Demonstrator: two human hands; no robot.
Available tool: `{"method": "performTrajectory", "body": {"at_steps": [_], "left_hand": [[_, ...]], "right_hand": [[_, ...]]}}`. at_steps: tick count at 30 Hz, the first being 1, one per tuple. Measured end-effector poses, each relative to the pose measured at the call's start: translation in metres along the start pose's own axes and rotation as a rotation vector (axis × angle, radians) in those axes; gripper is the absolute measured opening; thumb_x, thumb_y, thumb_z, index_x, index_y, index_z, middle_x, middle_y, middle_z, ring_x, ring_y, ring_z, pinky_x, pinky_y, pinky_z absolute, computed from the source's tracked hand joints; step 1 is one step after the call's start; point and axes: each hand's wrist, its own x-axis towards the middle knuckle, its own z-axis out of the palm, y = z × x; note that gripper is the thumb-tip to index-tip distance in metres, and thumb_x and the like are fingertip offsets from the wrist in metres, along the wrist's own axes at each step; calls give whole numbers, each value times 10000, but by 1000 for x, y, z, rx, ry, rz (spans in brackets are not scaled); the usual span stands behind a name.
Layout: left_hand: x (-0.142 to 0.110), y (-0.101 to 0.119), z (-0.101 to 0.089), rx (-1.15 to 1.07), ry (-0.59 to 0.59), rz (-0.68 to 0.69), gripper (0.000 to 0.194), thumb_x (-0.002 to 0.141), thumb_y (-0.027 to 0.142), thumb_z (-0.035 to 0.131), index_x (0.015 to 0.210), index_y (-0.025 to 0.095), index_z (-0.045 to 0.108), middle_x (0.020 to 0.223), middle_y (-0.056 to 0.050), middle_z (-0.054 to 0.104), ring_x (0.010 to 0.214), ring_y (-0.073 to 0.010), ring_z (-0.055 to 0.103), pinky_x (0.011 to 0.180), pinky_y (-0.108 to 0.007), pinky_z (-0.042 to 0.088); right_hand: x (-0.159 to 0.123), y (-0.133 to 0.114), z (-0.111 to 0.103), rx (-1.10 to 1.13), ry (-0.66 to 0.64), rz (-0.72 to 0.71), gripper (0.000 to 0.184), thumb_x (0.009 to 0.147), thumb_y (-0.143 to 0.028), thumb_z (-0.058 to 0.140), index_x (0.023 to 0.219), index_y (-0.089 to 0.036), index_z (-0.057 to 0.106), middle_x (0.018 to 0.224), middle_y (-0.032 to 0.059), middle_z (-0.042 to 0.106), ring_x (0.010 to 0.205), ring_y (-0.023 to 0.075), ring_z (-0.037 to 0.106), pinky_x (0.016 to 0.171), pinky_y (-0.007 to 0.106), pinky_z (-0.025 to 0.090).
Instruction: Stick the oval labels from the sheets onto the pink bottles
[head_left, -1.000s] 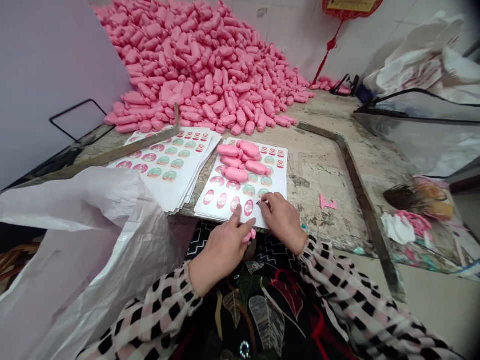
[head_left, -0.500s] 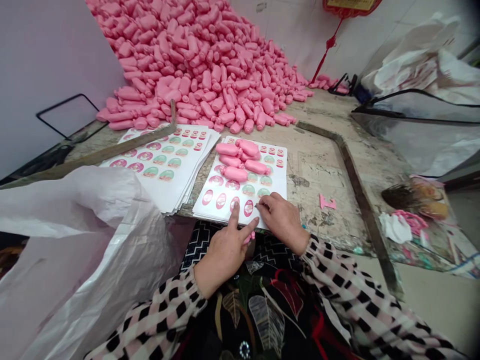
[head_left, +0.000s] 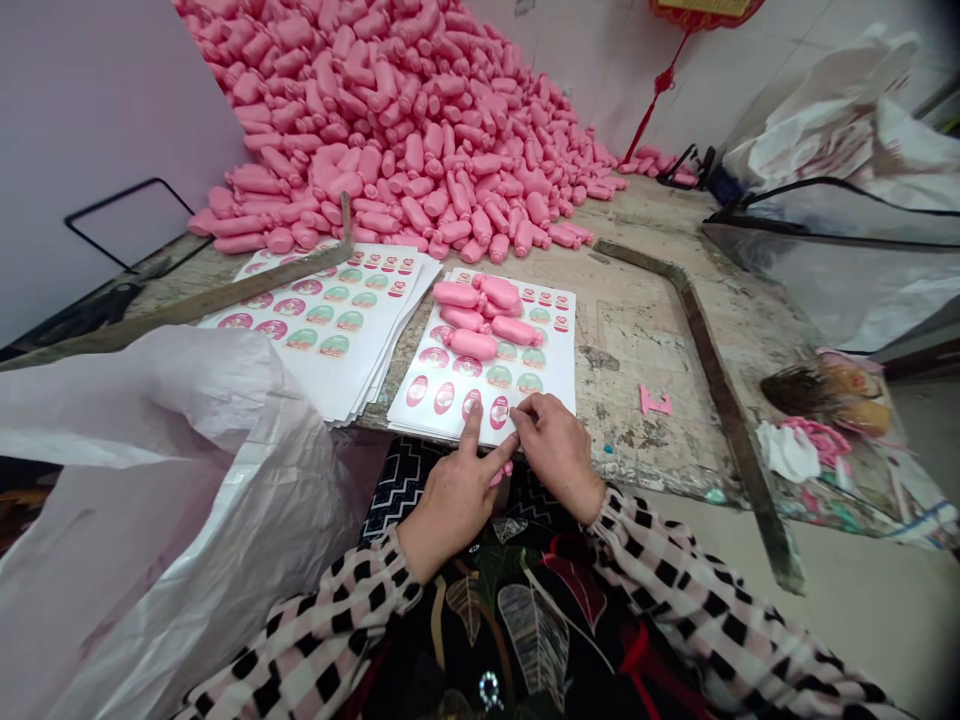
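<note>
R hand (head_left: 556,450) at red sticker (head_left: 499,412), can't tell if pinching
L hand (head_left: 454,495) just beside, forefinger spread, other fingers round pink pc (head_left: 501,474); best keep sheet (head_left: 559,365) flat.

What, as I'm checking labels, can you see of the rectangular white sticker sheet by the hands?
The white paper sheet lies flat atop a thin white stack at the worn tabletop's edge. Pink oval stickers line its near end; rounded pink and green ones, then small red ones, follow. Pink sausage-shaped pieces partly cover its far half. The bare left index finger seems to touch it; the right hand hides its near right corner.
</note>
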Motion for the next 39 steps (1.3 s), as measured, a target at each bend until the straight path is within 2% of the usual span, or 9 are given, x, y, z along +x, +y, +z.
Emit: {"method": "performTrajectory", "body": {"at_steps": [8, 15, 21, 25, 29, 32, 34, 36, 39], "left_hand": [[0, 1, -1, 64, -14, -11, 610, 894, 306, 366, 1395, 422, 39, 1485, -174, -83, 830, -221, 640, 695, -368, 500], [-1, -3, -1, 85, -34, 1, 681, 840, 228, 482, 1391, 420, 131, 1489, -141, -106, 859, -206, 628, 728, -353, 492], [-1, -3, 0, 58, -20, -2, 575, 862, 268, 451, 1370, 418, 228, 1483, -122, -160, 824, -197, 635, 682, -355, 501], [-5, -4, -4, -71, -15, 3, 512, 877, 275, 422, 1358, 391, 289, 1497, -118, -76, 870, -211, 625, 724, -384, 494], [-14, -5, -18, -534, 100, -45, 487, 845, 307, 497, 1319, 337, 391, 1436, -66, 298, 1120, -231, 498, 880, -361, 434], [-12, -4, -34, -1191, 180, -301, 532, 810, 428, 531, 1294, 238, 419, 1077, -87, 605, 814, -158, 597, 664, -256, 483], [-6, -5, -44, -1658, 124, -439, 524, 831, 528, 431, 1228, 189, 468, 860, -71, 632, 549, -94, 531, 513, -216, 440], [2, -7, -51, -1992, -34, -546, 509, 820, 566, 418, 1112, 164, 529, 696, -36, 589, 505, -87, 507, 484, -203, 423], [12, -8, -52, -2180, -95, -637, 428, 815, 550, 448, 1034, 195, 545, 677, -9, 563, 512, -94, 522, 455, -197, 420]], "right_hand": [[14, -5, -9, -43, -78, 67, 255, 774, -473, 513, 719, -244, 611, 739, -5, 629, 639, 147, 529, 527, 252, 262], [19, -12, -23, -28, 10, -27, 241, 727, -466, 558, 672, -239, 613, 725, -5, 626, 602, 137, 505, 514, 255, 250], [25, 7, -12, 338, 14, 40, 316, 690, -533, 568, 702, -221, 620, 660, -17, 607, 591, 128, 500, 536, 245, 319], [27, 17, 7, 536, 30, 94, 332, 675, -537, 577, 681, -206, 603, 629, -26, 585, 588, 122, 487, 556, 241, 354], [29, 19, 7, 735, 32, 90, 314, 659, -500, 618, 677, -189, 580, 626, -33, 557, 574, 107, 455, 561, 233, 363], [27, 14, -4, 876, 41, 70, 308, 660, -472, 642, 664, -178, 550, 623, -32, 522, 566, 98, 427, 561, 230, 362], [21, 6, -13, 909, 59, 29, 293, 670, -449, 650, 661, -175, 545, 632, -28, 511, 584, 99, 422, 579, 233, 365], [10, -4, -22, 915, 34, -28, 267, 685, -422, 652, 663, -175, 551, 636, -26, 506, 598, 99, 420, 590, 234, 364], [-9, -17, -31, 942, -88, -74, 243, 693, -388, 660, 646, -177, 550, 618, -34, 496, 585, 94, 412, 568, 228, 354]]}}
